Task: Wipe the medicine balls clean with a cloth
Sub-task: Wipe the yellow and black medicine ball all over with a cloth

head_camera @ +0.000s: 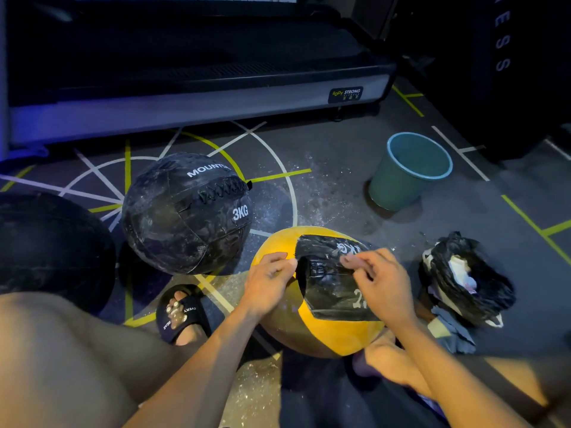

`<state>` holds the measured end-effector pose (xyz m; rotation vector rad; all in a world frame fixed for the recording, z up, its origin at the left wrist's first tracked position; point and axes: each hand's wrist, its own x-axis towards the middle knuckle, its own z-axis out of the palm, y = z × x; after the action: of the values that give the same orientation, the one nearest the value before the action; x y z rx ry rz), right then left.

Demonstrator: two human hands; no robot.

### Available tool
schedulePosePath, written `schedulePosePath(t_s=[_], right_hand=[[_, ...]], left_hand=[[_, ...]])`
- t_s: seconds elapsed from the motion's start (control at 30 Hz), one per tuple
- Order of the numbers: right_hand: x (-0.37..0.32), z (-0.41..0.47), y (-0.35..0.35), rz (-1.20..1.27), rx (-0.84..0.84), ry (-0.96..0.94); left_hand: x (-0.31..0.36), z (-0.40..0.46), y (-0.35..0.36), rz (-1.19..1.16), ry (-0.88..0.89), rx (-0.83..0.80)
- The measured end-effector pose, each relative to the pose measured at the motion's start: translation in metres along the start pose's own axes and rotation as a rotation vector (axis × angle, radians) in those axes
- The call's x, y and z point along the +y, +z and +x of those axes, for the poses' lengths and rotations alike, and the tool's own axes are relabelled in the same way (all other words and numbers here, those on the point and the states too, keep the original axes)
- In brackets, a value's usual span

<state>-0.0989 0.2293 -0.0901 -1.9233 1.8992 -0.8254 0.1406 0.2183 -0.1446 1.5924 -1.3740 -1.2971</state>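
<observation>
Yellow-and-black medicine ball (324, 329): on the floor between the person's legs, just in front of them, its black panel up.
Left hand (272, 281): forearm reaching forward, palm down on the yellow side, fingers bent with tips at the black panel's edge; appears to grip nothing.
Right hand (375, 278): palm down over the black panel, fingers curled, fingertips seemingly pinching its surface; dim light hides whether anything is held.
3KG black ball (187, 213): left, behind, apart.
Teal bucket (408, 171): farther right.
Black bag (466, 279): beside the right wrist.
</observation>
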Motion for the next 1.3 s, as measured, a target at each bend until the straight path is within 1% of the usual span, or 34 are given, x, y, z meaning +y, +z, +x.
schedulePosePath(t_s=[0.07,0.13,0.23,0.4,0.5,0.63,0.7,0.8,0.9,0.97,1.03,1.1,1.17,1.23,1.3], right_hand=[[0.005,0.0,-0.008,0.056,0.057,0.068],[0.005,0.001,-0.011,0.081,0.066,0.091],[-0.003,0.0,-0.008,0.108,0.054,0.066],[-0.022,0.002,0.003,0.153,0.034,0.008],[-0.03,0.006,0.016,0.064,0.042,-0.07],[-0.03,-0.003,0.035,-0.213,-0.144,-0.32],[-0.021,-0.007,0.036,-0.294,-0.157,-0.367],[-0.01,-0.003,0.03,-0.307,-0.12,-0.304],[-0.017,0.002,0.032,-0.224,-0.075,-0.22],[-0.031,-0.002,0.04,-0.201,-0.081,-0.295],[-0.037,-0.009,0.045,-0.271,-0.125,-0.449],[-0.028,-0.005,0.039,-0.333,-0.162,-0.542],[-0.01,0.007,0.027,-0.368,-0.179,-0.506],[-0.001,0.016,0.012,-0.354,-0.173,-0.351],[-0.007,0.023,0.004,-0.273,-0.105,-0.229]], left_hand=[[0.0,-0.002,0.0,0.021,0.016,-0.042],[0.006,-0.007,-0.001,0.052,0.006,-0.109],[0.019,-0.014,-0.001,0.096,-0.025,-0.181],[0.02,-0.02,0.003,0.216,-0.002,-0.181],[0.017,-0.021,0.006,0.273,0.025,-0.186],[0.011,-0.017,0.004,0.232,0.007,-0.197],[0.006,-0.014,0.002,0.196,0.018,-0.187],[0.0,-0.011,0.002,0.172,0.044,-0.165],[-0.002,-0.007,0.005,0.122,0.021,-0.18],[-0.005,-0.004,0.006,0.079,0.018,-0.214],[-0.009,-0.002,0.008,0.053,-0.008,-0.237],[-0.008,-0.003,0.007,0.097,-0.029,-0.242],[-0.01,-0.003,0.004,0.107,-0.042,-0.26],[-0.014,-0.002,0.003,0.059,-0.076,-0.296],[-0.009,-0.001,0.002,0.005,-0.088,-0.305]])
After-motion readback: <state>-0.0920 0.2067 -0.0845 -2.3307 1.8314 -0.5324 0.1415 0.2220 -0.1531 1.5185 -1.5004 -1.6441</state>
